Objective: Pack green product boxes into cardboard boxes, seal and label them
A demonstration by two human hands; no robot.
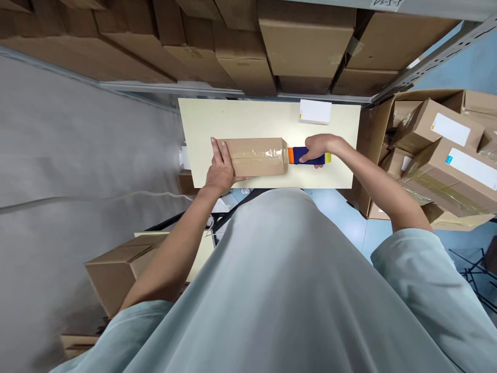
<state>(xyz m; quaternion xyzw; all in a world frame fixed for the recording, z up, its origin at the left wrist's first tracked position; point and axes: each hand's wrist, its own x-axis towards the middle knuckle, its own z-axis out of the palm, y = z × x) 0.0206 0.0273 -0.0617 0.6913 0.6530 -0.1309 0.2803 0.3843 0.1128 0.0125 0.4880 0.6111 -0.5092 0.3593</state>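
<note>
A long, taped cardboard box (256, 158) lies across the pale tabletop (240, 116), with clear tape shining along its top. My left hand (221, 171) grips its left end, fingers over the top and thumb along the near side. In my right hand (318, 147) is a dark blue bar with orange and yellow ends (301, 155); its exact kind I cannot make out. The orange end is right by the box's right end, and whether they touch is unclear. Beyond the right hand, near the far edge, sits a small white stack of labels or cards (315, 112).
Shelving packed with cardboard boxes (306, 46) stands behind the table. At the right, a large open carton (375, 150) holds several labelled boxes. A grey wall (77, 140) with a pale cable (128, 194) is at left. Another carton (116, 269) sits lower left.
</note>
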